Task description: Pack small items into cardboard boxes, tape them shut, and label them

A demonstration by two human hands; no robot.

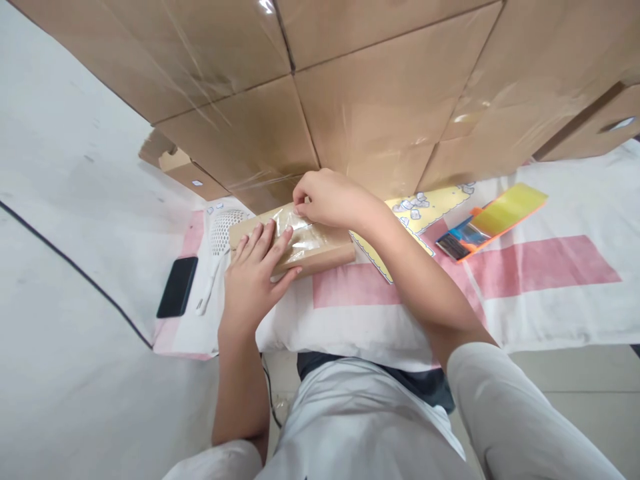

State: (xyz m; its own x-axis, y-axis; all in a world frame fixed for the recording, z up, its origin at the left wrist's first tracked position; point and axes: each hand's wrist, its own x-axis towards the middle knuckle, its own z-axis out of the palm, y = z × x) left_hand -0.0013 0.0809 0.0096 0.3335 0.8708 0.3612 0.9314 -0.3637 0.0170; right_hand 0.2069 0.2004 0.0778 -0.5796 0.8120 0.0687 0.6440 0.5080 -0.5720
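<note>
A small brown cardboard box (327, 257) lies at a slant on the cloth-covered table, its long side toward me. Shiny clear tape (303, 237) stretches across its top and looks wrinkled. My left hand (257, 267) rests flat on the box's left part, fingers spread and thumb along the near edge. At the far edge, my right hand (325, 197) is closed in a pinch at the clear tape, its fingertips partly hidden by the curled fingers.
Large taped cartons (370, 107) form a wall behind the box. Left of it are a white perforated paddle-shaped thing (225, 233) and a black phone (177, 287). On the right lie a yellow printed sheet (445, 200) and an orange-edged packet (493, 223). A black cable (75, 270) runs along the white wall.
</note>
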